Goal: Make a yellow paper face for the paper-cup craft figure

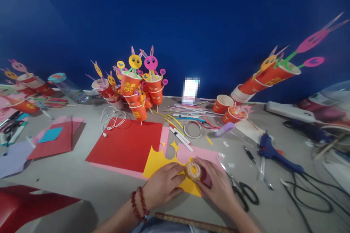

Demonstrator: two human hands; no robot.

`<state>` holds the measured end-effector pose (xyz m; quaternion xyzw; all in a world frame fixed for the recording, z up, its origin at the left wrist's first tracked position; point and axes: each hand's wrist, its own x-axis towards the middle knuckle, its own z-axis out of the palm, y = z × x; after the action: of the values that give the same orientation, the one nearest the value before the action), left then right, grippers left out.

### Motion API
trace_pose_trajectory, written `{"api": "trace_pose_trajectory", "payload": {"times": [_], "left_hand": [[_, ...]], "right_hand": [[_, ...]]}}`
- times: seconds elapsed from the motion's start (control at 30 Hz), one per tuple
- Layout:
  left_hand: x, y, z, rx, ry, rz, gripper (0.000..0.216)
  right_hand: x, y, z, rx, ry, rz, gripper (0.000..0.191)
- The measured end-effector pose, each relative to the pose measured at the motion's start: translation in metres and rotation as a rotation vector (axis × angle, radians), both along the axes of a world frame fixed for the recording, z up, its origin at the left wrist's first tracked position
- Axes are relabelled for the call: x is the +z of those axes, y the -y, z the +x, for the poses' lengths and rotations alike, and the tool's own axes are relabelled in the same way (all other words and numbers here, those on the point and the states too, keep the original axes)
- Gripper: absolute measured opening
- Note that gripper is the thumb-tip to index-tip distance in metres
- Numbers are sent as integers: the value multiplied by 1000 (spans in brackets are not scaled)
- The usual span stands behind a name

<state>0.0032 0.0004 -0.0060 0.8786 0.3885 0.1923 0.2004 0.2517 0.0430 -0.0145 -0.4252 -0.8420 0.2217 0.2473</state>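
Note:
A small roll of tape [189, 174] sits on the yellow paper [155, 164], whose far edge has round cut-outs. The yellow sheet shows through the roll's hole. My right hand [214, 182] grips the roll from the right, fingers and thumb closed around its side. My left hand [166, 184] lies on the yellow paper with fingers extended, their tips near the roll's left side. Pink paper [201, 150] lies beneath and beyond the yellow sheet. Black-handled scissors [246, 193] rest by my right wrist, partly hidden.
A red sheet [128, 143] lies to the left. Stacked red paper cups [131, 94] with paper faces stand behind. White markers [181, 138], pipe cleaners [191, 111] and a lilac glue stick [224, 130] lie farther back. On the right are a pen [251, 158] and blue glue gun [279, 154] with cord.

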Motion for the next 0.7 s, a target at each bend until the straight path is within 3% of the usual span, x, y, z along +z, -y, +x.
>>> {"api": "trace_pose_trajectory", "payload": {"times": [0.7], "left_hand": [[2,1,-3,25,-5,-25,31]], "right_hand": [[12,4,-6,-32,-17,-59,52]]}}
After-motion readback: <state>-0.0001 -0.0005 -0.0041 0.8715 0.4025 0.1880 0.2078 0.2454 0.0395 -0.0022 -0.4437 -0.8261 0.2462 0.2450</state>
